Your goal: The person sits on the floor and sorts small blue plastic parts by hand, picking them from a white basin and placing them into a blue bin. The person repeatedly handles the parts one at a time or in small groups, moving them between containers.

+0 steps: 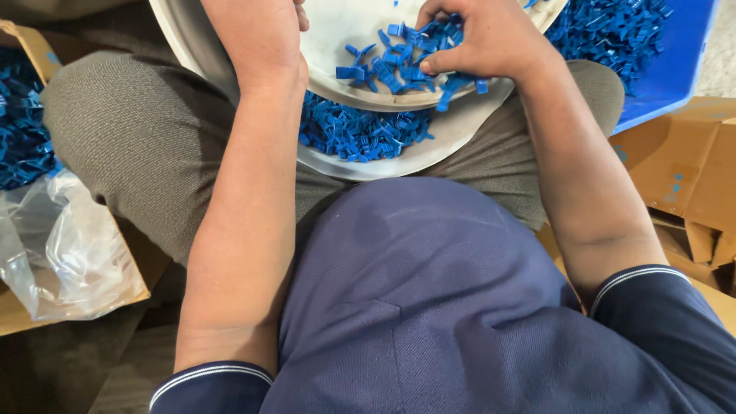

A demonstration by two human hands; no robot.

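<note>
We sit w/ a white tray [460, 142] on our lap. Our right hand [479, 38] pinches small blue clips [383, 65] right under its fingers; grab just a few. Left hand [253, 34] rests beside them; can't tell its fingers. More clips sit in the blue bin [675, 69] past the right hand.

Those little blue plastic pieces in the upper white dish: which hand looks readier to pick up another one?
Probably the right hand: its fingertips already rest among the blue pieces in the upper dish. The left hand sits at the dish's side, off the pile.
</note>
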